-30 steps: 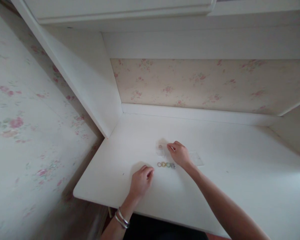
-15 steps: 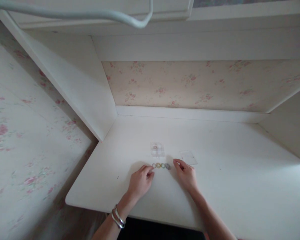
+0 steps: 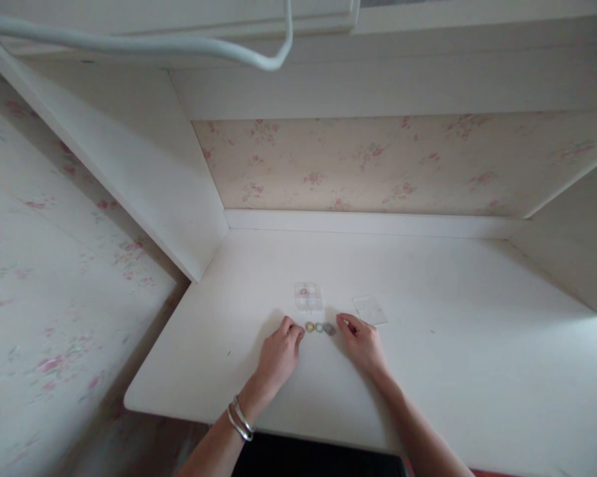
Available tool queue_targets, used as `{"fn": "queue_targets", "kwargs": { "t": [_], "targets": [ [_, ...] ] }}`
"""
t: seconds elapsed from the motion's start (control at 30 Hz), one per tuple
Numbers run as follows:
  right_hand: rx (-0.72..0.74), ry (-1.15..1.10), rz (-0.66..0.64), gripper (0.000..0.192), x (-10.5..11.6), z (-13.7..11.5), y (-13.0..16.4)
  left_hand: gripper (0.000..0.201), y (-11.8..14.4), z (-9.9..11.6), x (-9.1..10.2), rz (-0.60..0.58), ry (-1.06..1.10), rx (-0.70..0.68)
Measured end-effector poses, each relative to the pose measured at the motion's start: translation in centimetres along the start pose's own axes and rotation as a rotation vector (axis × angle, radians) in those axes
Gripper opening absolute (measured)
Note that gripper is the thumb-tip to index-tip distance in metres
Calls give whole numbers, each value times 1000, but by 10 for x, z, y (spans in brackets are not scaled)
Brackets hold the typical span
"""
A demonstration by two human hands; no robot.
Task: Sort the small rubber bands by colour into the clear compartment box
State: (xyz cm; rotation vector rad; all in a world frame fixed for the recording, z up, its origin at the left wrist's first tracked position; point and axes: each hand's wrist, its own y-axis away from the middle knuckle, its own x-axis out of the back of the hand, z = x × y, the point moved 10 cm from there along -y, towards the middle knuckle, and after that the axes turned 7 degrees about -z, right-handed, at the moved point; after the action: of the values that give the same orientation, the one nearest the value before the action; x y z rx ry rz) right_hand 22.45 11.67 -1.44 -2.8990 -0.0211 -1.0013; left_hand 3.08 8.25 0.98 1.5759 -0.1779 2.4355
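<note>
My left hand (image 3: 279,350) is closed, its thumb and fingertips pinched over the left end of a short row of small rings. The pale ring at that end is hidden by those fingers. Beside the fingertips lie a gold-coloured ring (image 3: 310,327), a pale green ring (image 3: 319,327) and a greyish ring or cluster of rings (image 3: 329,329). To the right of the row, my right hand (image 3: 362,344) rests with thumb and forefinger together; whether anything is between them is too small to tell. Behind the row stands a clear plastic box (image 3: 309,297) with a small ring-like item in it.
A clear flat lid (image 3: 370,310) lies just behind my right hand. The white desk (image 3: 452,384) has a side panel (image 3: 144,159) on the left and a low back strip (image 3: 378,222). Overhead runs a white curved tube (image 3: 179,46).
My left fingers have closed over the pale ring at the row's left end, which no longer shows. My right hand stays in its pinch. The camera view has shifted slightly.
</note>
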Motion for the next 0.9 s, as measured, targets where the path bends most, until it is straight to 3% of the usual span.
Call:
{"fn": "queue_targets", "kwargs": {
  "t": [0.4, 0.7, 0.9],
  "targets": [
    [-13, -11, -27, 38, 0, 0, 0, 18, -13, -20, 22, 188, 318, 1],
    [-9, -2, -39, 34, -3, 1, -2, 15, -71, -27, 41, 260, 250, -31],
    [-15, -30, -18, 37, 1, 2, -3, 17, -98, -33, 29, 230, 234, -6]
  ]
}}
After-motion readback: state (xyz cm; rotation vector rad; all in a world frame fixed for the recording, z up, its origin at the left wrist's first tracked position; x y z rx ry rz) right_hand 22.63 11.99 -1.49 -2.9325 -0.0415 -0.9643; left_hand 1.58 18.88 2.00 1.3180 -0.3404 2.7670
